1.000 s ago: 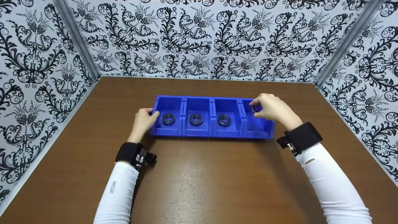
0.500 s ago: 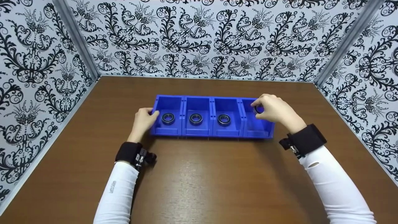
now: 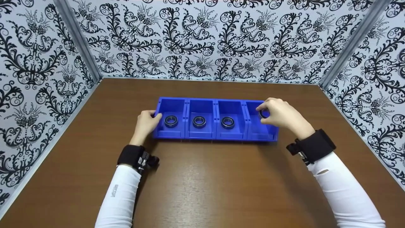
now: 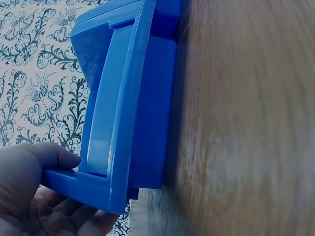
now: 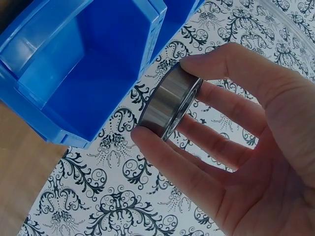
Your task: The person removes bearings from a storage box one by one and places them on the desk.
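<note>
A row of joined blue bins stands on the wooden table. A ball bearing lies flat in the far left bin. The two middle bins each hold one too, a second bearing and a third bearing. My left hand grips the left side wall of the row, thumb inside and fingers outside, as the left wrist view shows. Above the far right bin, my right hand pinches another bearing by its steel outer rim, between thumb and a fingertip. The bearing is tilted and apart from the bin.
The brown table stretches in front of the bins and to both sides. Patterned white panels with grey metal corner posts enclose the back and sides.
My right hand has shifted slightly right and toward me, carrying the pinched bearing. My left hand, the bins and the bearings lying in them look unmoved.
</note>
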Available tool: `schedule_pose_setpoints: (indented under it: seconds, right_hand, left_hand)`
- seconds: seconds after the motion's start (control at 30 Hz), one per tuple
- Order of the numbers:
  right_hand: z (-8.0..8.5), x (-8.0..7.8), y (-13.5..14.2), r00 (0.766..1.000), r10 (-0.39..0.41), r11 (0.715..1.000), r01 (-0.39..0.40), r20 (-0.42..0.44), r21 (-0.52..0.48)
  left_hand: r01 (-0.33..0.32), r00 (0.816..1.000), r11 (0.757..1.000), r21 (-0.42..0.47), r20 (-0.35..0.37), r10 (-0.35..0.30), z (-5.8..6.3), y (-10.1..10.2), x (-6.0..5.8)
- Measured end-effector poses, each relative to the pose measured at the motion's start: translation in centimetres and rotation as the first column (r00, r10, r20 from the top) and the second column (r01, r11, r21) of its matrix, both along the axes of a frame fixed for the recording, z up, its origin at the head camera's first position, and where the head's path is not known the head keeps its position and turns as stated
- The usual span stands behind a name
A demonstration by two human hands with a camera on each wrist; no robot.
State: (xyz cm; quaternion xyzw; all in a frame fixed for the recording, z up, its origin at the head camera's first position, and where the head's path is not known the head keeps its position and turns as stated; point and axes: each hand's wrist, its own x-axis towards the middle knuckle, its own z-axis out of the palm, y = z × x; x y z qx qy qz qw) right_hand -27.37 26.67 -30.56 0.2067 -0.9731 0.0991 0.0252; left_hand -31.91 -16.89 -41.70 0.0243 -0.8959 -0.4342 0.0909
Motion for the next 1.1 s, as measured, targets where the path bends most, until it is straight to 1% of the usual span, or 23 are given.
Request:
schedule_pose_setpoints:
  seconds: [0.33, 0.57, 0.77, 1.1]
  right_hand:
    - [0.1, 0.9, 0.0, 1.000, 0.017, 1.000, -0.017, -0.018, -0.008]
    - [0.0, 1.4, 0.1, 0.999, 0.028, 1.000, -0.029, -0.031, -0.009]
    - [0.1, 2.2, 0.2, 0.999, 0.038, 0.999, -0.039, -0.033, -0.016]
    - [0.1, 3.3, 0.2, 0.998, 0.055, 0.998, -0.056, -0.035, -0.019]
  left_hand:
    - [0.008, 1.000, 1.000, 0.008, 0.015, -0.008, 0.2, 0.1, 0.1]
    - [0.008, 1.000, 1.000, 0.011, 0.013, -0.009, 0.1, 0.0, 0.0]
    - [0.006, 1.000, 1.000, 0.013, 0.010, -0.007, -0.1, 0.0, 0.0]
    - [0.007, 1.000, 1.000, -0.002, 0.012, -0.007, 0.2, 0.0, 0.2]
